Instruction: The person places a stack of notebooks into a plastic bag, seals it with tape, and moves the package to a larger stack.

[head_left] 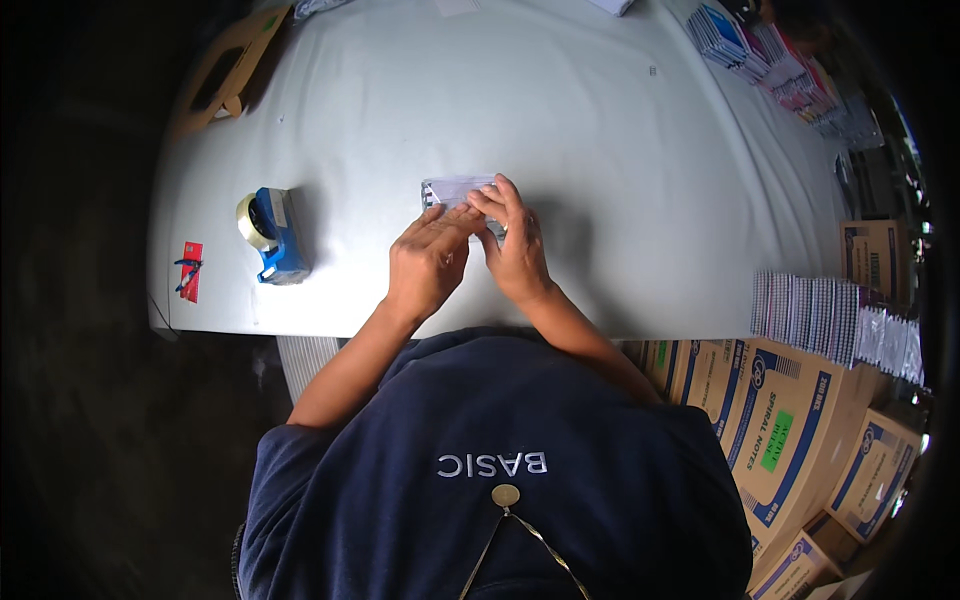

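A small spiral notebook (458, 187), seemingly in clear shiny wrap, lies on the white-covered table in front of me. Dark binding coils show at its left end, while my hands hide its near part. My left hand (430, 252) rests across the notebook's near side, with its fingers laid flat and reaching right. My right hand (518, 245) grips the right end, thumb on the near side and fingers bent over the top. The fingertips of both hands meet over the notebook.
A blue tape dispenser (284, 235) stands left, beyond it a red card-like item (191, 272) with something blue on it. An open cardboard box (228, 72) sits far left. Notebook stacks (740, 48) fill the far right; more spiral notebooks (805, 312) stand above cartons (780, 430) at right.
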`<state>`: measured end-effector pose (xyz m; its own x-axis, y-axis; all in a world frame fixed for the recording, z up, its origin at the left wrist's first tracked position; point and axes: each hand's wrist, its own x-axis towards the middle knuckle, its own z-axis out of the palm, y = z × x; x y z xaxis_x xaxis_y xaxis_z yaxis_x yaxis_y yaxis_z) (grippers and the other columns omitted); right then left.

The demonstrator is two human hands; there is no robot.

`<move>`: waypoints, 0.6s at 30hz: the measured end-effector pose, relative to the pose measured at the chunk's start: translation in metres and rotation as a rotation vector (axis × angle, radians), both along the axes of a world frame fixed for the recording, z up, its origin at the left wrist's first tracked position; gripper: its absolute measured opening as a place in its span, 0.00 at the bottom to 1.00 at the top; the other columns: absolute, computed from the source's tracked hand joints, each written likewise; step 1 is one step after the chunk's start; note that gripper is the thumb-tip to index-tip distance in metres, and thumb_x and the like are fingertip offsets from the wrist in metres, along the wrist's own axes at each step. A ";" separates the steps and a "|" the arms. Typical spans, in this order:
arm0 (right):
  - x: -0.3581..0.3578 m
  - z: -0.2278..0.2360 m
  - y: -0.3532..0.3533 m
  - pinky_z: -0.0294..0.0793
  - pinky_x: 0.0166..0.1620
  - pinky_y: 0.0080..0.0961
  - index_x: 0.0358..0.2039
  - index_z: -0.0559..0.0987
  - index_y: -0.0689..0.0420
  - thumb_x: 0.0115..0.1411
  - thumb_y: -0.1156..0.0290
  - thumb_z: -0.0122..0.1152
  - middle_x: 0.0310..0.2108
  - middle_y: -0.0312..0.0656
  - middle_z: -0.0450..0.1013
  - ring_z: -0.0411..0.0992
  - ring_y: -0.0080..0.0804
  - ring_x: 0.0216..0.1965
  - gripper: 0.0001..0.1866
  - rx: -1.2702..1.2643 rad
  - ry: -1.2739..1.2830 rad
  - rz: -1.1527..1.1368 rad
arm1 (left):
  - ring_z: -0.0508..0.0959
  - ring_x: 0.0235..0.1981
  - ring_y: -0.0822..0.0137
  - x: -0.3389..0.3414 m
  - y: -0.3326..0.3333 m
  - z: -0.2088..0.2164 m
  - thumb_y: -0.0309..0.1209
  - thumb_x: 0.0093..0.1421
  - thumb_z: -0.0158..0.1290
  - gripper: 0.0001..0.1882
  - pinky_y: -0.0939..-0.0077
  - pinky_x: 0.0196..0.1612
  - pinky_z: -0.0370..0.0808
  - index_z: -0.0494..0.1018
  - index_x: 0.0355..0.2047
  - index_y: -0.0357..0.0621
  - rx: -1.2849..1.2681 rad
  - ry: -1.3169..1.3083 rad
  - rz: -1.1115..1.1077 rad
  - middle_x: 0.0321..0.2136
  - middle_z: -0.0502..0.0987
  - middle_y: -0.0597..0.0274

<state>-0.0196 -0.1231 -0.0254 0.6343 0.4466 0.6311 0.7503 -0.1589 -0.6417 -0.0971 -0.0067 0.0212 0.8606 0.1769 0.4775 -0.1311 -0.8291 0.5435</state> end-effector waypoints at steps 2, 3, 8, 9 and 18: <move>0.003 -0.003 -0.001 0.66 0.50 0.30 0.57 0.62 0.58 0.49 0.81 0.64 0.44 0.35 0.75 0.71 0.32 0.50 0.34 0.009 -0.024 0.015 | 0.80 0.34 0.61 -0.015 0.015 0.005 0.18 0.46 0.57 0.14 0.64 0.49 0.73 0.77 0.35 0.45 -0.086 -0.105 0.062 0.32 0.81 0.63; 0.004 -0.005 -0.003 0.66 0.50 0.30 0.56 0.62 0.58 0.49 0.80 0.65 0.44 0.35 0.75 0.71 0.32 0.50 0.34 0.004 -0.040 0.017 | 0.79 0.39 0.63 -0.028 0.034 0.008 0.15 0.48 0.56 0.15 0.70 0.48 0.72 0.75 0.37 0.41 -0.022 -0.150 0.165 0.37 0.80 0.61; 0.001 -0.008 0.003 0.65 0.49 0.29 0.49 0.68 0.56 0.49 0.78 0.66 0.45 0.34 0.74 0.72 0.32 0.47 0.26 0.047 -0.061 0.042 | 0.69 0.34 0.68 -0.131 0.188 -0.023 0.43 0.56 0.51 0.23 0.71 0.35 0.71 0.71 0.48 0.43 -0.257 0.235 1.145 0.31 0.70 0.55; 0.003 -0.010 0.001 0.65 0.49 0.29 0.48 0.69 0.56 0.49 0.78 0.67 0.45 0.34 0.74 0.72 0.32 0.47 0.25 0.038 -0.080 0.030 | 0.68 0.32 0.69 -0.132 0.198 -0.014 0.45 0.57 0.50 0.23 0.71 0.32 0.69 0.72 0.48 0.44 -0.589 0.456 1.106 0.30 0.69 0.58; 0.001 -0.016 0.000 0.63 0.51 0.28 0.45 0.69 0.54 0.48 0.79 0.68 0.44 0.34 0.74 0.70 0.31 0.48 0.24 0.019 -0.039 0.059 | 0.71 0.37 0.68 -0.161 0.221 -0.026 0.42 0.62 0.44 0.19 0.77 0.40 0.69 0.72 0.47 0.44 -1.257 0.446 0.659 0.38 0.70 0.59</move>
<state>-0.0191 -0.1227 -0.0415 0.5816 0.4702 0.6638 0.7828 -0.1017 -0.6139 -0.2579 0.2143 -0.0050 0.4943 0.6694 -0.5546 0.4379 0.3594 0.8241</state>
